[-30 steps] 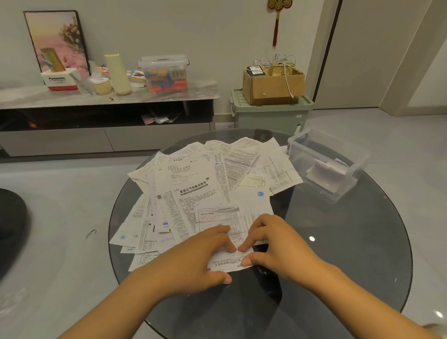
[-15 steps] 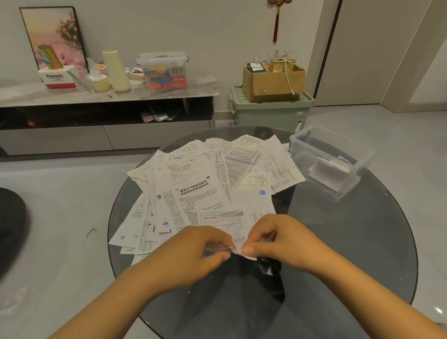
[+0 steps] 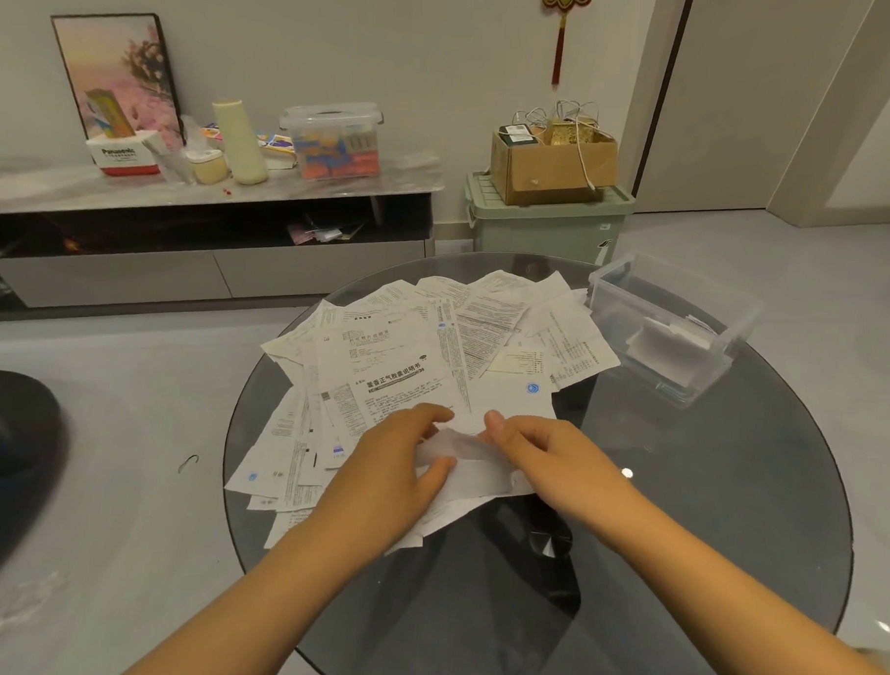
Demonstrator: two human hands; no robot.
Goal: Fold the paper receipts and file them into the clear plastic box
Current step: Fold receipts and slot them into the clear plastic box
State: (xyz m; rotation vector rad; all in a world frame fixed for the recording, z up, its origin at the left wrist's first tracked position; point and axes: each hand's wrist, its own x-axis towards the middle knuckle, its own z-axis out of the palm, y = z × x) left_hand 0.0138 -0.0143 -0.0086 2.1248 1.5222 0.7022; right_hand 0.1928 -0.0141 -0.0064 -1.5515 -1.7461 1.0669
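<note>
At the near edge of the round glass table, we now see the receipt lifted off the glass and partly doubled over; a second ago it lies flat under both hands, pressed along a crease. We judge the fold is under way, not finished, and filing comes next. The left hand grips the paper's left end, thumb beneath and fingers curled over the top. The right hand pinches the right end, forefinger raised at the upper edge. Both forearms reach in from the near side, wrists low over the glass. The loose pile of receipts spreads toward the far edge; the clear plastic box sits at the far right edge, a few folded slips inside.
</note>
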